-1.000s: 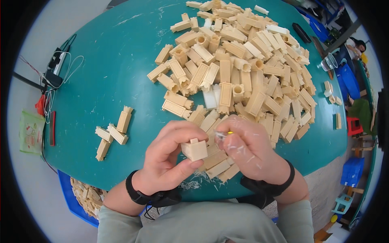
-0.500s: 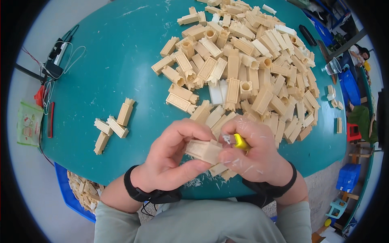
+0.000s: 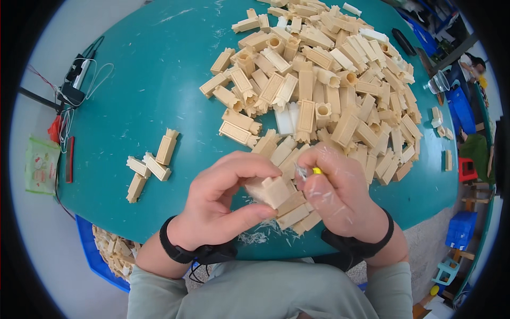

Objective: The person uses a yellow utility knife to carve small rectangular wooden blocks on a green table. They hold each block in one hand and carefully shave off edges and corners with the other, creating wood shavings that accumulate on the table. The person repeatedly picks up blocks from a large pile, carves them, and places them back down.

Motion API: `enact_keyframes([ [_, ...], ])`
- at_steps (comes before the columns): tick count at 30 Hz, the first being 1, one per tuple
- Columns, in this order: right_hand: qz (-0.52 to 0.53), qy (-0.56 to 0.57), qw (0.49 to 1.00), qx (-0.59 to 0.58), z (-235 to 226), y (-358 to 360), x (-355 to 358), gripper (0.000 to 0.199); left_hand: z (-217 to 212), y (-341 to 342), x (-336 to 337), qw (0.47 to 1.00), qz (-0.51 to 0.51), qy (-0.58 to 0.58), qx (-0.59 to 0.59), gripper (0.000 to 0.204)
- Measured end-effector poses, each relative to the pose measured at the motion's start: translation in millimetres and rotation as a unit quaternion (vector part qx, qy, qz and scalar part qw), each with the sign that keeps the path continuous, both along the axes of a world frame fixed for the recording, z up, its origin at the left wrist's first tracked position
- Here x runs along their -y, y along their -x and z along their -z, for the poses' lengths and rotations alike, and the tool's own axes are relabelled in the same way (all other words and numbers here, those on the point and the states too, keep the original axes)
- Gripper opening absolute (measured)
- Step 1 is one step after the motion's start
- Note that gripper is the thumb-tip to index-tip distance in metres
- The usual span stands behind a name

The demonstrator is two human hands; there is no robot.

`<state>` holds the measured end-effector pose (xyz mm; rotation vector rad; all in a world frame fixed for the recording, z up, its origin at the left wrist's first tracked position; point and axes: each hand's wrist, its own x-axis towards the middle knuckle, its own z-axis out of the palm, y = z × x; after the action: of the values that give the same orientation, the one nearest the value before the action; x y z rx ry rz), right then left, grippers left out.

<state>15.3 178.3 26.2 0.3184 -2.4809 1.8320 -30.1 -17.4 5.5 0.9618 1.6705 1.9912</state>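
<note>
Now trimming: left hand [image 3: 215,204] pinches cream plastic piece [image 3: 273,190], right hand [image 3: 340,194] clenches yellow-handled cutter [image 3: 316,171]. Best keep piece steady, shave lightly, away from thumb.

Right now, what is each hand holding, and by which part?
The left hand pinches a cream plastic block by its near end, thumb underneath. The right hand grips a small yellow-tipped tool, mostly hidden in the fist.

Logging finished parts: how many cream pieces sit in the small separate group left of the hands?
4, none seemingly hidden: the upper right piece, the middle piece below it, the leftmost piece, the bottom piece.
</note>
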Motion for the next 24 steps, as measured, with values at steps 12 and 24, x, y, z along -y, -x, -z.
enact_keyframes([
  [12, -0.023, -0.144, 0.981, -0.125, 7.8, -2.9, 6.9, 0.032, 6.2, 2.0, 2.1, 0.991, -0.091, 0.031, -0.089, 0.035],
  [24, -0.015, -0.200, 0.970, -0.139, 3.9, 0.6, 3.8, 0.032, 2.7, -1.6, 0.8, 0.996, -0.084, 0.010, -0.042, 0.033],
])
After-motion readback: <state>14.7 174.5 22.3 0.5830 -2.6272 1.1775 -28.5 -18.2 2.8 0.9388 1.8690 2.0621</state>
